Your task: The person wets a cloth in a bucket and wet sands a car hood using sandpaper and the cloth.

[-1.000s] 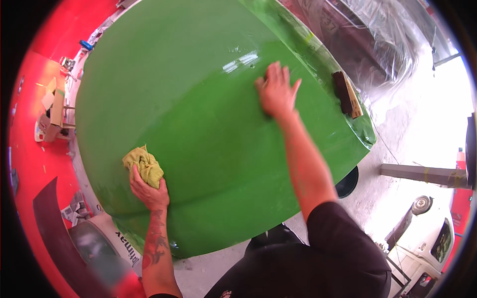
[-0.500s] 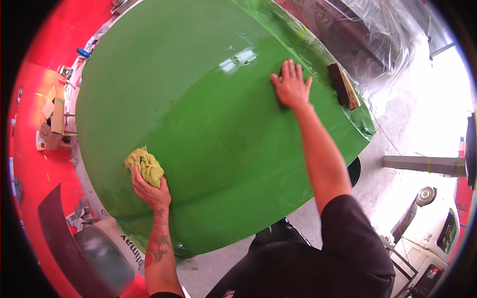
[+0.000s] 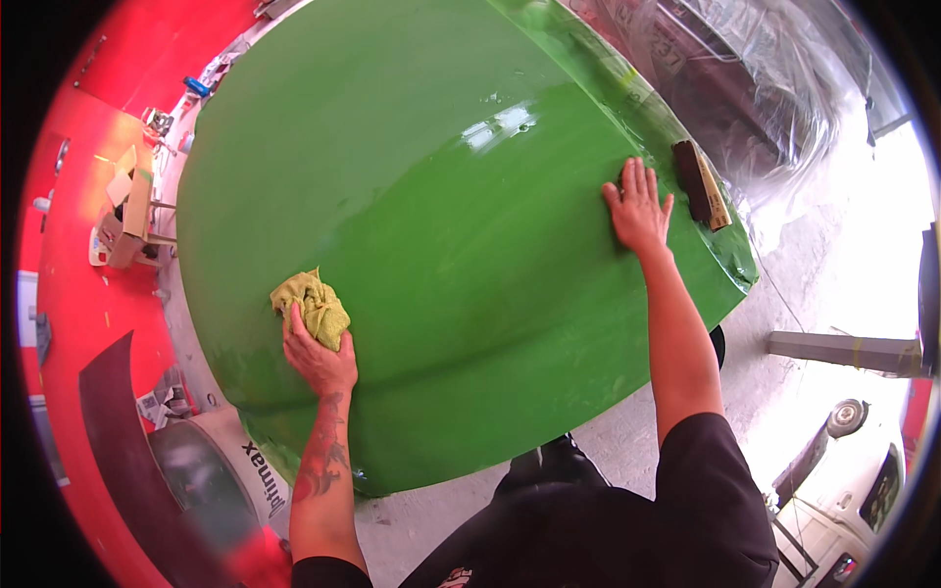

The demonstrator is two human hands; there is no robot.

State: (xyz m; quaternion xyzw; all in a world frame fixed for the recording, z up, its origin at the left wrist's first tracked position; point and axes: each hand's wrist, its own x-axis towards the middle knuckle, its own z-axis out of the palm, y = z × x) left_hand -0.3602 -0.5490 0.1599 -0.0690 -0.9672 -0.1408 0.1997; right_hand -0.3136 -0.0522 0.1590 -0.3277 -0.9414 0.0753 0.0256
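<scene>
- Reaches farther right across the green hood (image 3: 461, 265) with the right hand (image 3: 642, 211) than half a second ago; keeps the left hand (image 3: 321, 361) and yellow cloth (image 3: 321, 309) at the same spot on the near left side.
- Clamps the left grip on the bunched cloth, between thumb and fingers, probably wadded to fill the palm.
- Lays the right grip flat, unclosed, thumb apart from fingers, likely to spread pressure evenly; dark thing (image 3: 620, 178) just beneath, too covered to name.
- Parked along the right border, seemingly within reach: dark block (image 3: 692, 181) beside a pale tan strip (image 3: 718, 206).
- Smooth, gently domed hood, duller toward the far left, glossier nearer, with droplets by a bright glare (image 3: 498, 127); limp, wrinkled cloth; long, straight-edged block; crinkled clear plastic sheet (image 3: 794, 98) beyond.
</scene>
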